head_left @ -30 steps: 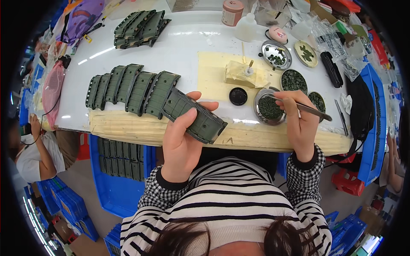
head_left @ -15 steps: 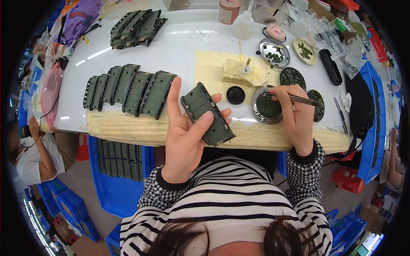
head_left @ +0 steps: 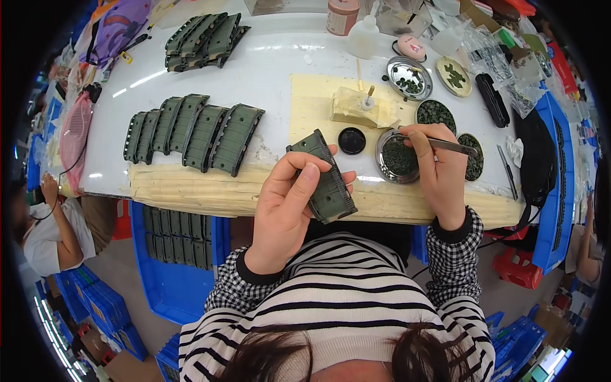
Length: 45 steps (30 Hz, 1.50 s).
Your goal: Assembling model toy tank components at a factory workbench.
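Observation:
My left hand [head_left: 284, 207] grips a curved dark-green panel [head_left: 333, 194] with ridged edges, thumb on its face and fingertips showing past the far edge. My right hand [head_left: 443, 175] pinches metal tweezers [head_left: 455, 147], whose narrow end is over a round metal dish [head_left: 380, 167] of small dark-green bits. Just left of that dish lies a small black round cap or cup [head_left: 351, 141]. Beyond it stands a paper-wrapped block [head_left: 347, 109] with a small bottle set in it. Two more round containers of green pieces, a farther one [head_left: 435, 116] and a nearer one [head_left: 471, 167], are beside my right hand.
Several similar panels [head_left: 238, 137] form a row at left, with a stack [head_left: 203, 41] behind. A blue bin [head_left: 168, 296] holding more panels is below the table edge. Loose tweezers [head_left: 508, 172], a black case [head_left: 493, 102] and plastic bags [head_left: 484, 48] lie at right.
My left hand has shifted right with the panel, turned it more upright, and drawn its fingers in around it. The right hand and tweezers have barely moved.

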Motion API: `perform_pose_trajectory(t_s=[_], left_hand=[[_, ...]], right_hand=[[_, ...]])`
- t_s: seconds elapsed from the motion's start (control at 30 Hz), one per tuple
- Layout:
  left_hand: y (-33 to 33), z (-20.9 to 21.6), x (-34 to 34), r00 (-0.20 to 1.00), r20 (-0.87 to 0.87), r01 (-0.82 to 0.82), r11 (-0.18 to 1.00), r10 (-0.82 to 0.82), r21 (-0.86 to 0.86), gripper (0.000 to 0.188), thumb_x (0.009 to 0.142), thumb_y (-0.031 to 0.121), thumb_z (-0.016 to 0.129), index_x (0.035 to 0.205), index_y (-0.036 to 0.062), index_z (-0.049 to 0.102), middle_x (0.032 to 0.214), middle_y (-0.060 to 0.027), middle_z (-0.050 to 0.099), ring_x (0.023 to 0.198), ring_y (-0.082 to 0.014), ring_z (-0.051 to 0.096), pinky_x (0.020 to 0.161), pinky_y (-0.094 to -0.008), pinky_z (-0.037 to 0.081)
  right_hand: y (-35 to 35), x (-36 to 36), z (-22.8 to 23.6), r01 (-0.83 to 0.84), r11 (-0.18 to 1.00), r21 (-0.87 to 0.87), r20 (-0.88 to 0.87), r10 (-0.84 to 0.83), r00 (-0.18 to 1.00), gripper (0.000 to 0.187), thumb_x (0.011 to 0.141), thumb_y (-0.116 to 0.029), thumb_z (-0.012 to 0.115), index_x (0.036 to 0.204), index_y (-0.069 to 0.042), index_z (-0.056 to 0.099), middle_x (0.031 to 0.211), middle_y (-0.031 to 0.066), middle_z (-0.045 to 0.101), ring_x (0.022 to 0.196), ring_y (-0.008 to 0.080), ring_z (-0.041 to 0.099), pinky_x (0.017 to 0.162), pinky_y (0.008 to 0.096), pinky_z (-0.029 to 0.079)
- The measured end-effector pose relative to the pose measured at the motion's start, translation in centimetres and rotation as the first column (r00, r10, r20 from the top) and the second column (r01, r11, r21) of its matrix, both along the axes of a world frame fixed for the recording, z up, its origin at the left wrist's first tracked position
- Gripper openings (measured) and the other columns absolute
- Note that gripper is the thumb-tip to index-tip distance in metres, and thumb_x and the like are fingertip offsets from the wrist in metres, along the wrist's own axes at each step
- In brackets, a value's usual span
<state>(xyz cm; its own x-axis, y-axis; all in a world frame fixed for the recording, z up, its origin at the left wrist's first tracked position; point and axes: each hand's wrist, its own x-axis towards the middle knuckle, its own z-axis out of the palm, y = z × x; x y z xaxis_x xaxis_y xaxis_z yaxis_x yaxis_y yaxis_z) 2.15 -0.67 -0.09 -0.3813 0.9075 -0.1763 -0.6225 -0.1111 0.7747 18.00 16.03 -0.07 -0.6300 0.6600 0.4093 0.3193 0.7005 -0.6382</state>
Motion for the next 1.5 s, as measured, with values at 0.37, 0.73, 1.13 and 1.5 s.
perform_pose_trajectory(t_s=[0.37, 0.73, 1.13, 1.5], left_hand=[[0.5, -0.5, 0.5, 0.995, -0.039, 0.094, 0.996, -0.093, 0.012, 0.02, 0.101, 0.018, 0.042, 0.109, 0.0017, 0.049, 0.13, -0.0148, 0.048, 0.107, -0.0269, 0.061, 0.087, -0.0373, 0.054], [1.1, -1.4, 1.2, 0.992, -0.123, 0.039, 0.998, -0.033, 0.051, 0.017, 0.099, 0.015, 0.049, 0.107, 0.0018, 0.056, 0.122, -0.0105, 0.057, 0.108, -0.0127, 0.055, 0.095, -0.0273, 0.043], [0.5, -1.4, 1.1, 0.996, -0.093, 0.03, 0.989, -0.017, 0.142, 0.019, 0.098, 0.016, 0.049, 0.104, -0.0008, 0.057, 0.128, -0.0172, 0.053, 0.096, -0.0219, 0.063, 0.083, -0.038, 0.055], [0.5, -1.8, 1.1, 0.994, -0.107, 0.031, 0.991, -0.016, 0.133, 0.017, 0.097, 0.014, 0.052, 0.102, -0.0017, 0.057, 0.129, -0.0198, 0.052, 0.094, -0.0236, 0.064, 0.082, -0.0376, 0.055]], right_hand=[[-1.7, -0.3, 1.6, -0.078, 0.994, -0.076, -0.18, 0.063, 0.982, 0.013, 0.09, -0.009, 0.057, 0.089, -0.001, 0.068, 0.074, 0.0083, 0.063, 0.065, 0.0205, 0.053, 0.06, 0.03, 0.041], [-3.7, -2.3, 3.8, -0.372, 0.928, 0.037, -0.162, 0.373, 0.914, 0.011, 0.086, -0.009, 0.063, 0.092, -0.002, 0.069, 0.074, 0.007, 0.063, 0.064, 0.0208, 0.053, 0.061, 0.031, 0.042], [-4.4, -2.0, 3.3, -0.444, 0.828, -0.342, -0.417, 0.29, 0.862, 0.024, 0.097, -0.014, 0.051, 0.098, 0.004, 0.067, 0.082, 0.011, 0.064, 0.068, 0.0143, 0.06, 0.064, 0.026, 0.048], [-4.3, -1.9, 3.5, -0.452, 0.828, -0.333, -0.396, 0.312, 0.864, 0.021, 0.096, -0.013, 0.053, 0.098, 0.002, 0.067, 0.08, 0.0101, 0.064, 0.066, 0.014, 0.06, 0.061, 0.0259, 0.047]])
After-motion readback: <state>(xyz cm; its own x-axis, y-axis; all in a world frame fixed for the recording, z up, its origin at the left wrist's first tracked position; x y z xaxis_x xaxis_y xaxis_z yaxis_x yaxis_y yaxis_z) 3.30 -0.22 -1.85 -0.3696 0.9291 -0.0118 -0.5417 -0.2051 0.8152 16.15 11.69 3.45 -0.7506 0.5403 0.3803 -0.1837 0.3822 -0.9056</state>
